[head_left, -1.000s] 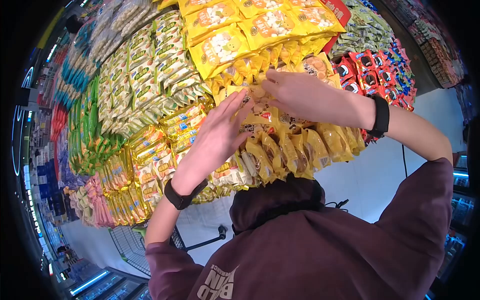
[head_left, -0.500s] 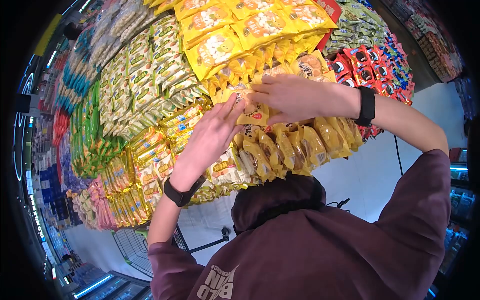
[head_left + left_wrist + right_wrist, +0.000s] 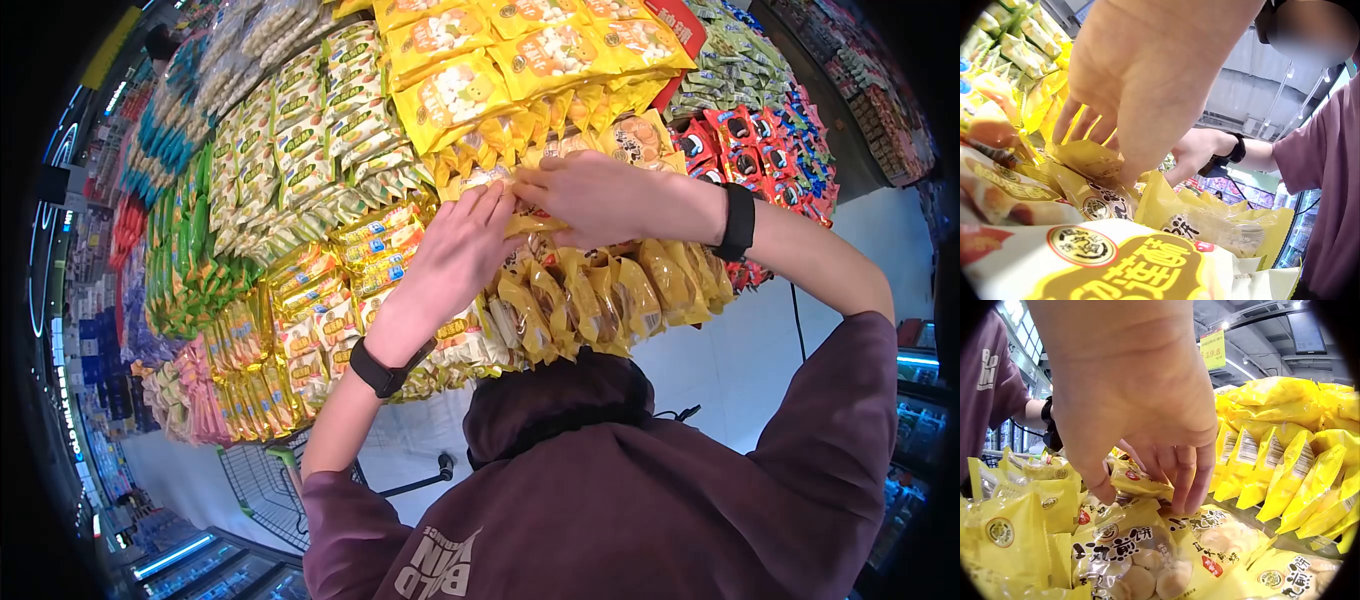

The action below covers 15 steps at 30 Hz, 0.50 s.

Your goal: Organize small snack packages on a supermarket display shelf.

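Both hands work close together over a row of yellow biscuit bags. My left hand (image 3: 460,245) has its thumb and fingers on either side of a translucent yellow biscuit bag (image 3: 1088,159), seen creased between them in the left wrist view. From the right, my right hand (image 3: 600,195) reaches over the same row. In the right wrist view its thumb and bent fingers hold a yellow biscuit bag (image 3: 1135,480) with a red spot. Flat biscuit bags (image 3: 1147,562) with round biscuits lie just below that hand.
Larger bright yellow bags (image 3: 455,95) are stacked behind the hands. White-and-green packets (image 3: 300,140) stand to the left, red biscuit packs (image 3: 740,150) to the right. Upright yellow bags (image 3: 630,290) line the front edge. A shopping cart (image 3: 265,490) stands at lower left.
The right hand has moved left and closer to the left hand, its fingers more bent. The bag face with the red spot, visible between the hands earlier, is now mostly covered.
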Motion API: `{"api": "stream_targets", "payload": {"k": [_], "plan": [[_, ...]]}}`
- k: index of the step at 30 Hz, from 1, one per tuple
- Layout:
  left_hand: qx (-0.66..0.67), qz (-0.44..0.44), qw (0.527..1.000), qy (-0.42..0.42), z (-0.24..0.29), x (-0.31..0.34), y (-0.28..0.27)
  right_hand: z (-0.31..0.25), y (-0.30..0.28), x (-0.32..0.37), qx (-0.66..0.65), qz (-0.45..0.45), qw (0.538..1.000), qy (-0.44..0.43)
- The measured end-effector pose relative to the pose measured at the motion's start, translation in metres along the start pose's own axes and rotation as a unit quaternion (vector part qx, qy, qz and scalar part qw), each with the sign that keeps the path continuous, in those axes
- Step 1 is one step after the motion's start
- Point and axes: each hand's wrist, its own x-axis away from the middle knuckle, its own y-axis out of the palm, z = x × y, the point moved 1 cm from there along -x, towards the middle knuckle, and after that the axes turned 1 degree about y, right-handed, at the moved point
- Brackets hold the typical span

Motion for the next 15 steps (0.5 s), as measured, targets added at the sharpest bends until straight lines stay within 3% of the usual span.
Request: {"api": "stream_targets", "payload": {"k": [7,15], "plan": [[-0.045,-0.026,0.999,0.000,-0.010,0.010,-0.001,0.002,0.008,-0.004,0.027,0.060,0.997,-0.027],[-0.114,-0.059,0.991,-0.032,-0.017,0.010,0.004,0.000,0.015,-0.020,0.033,-0.010,0.999,0.006]]}}
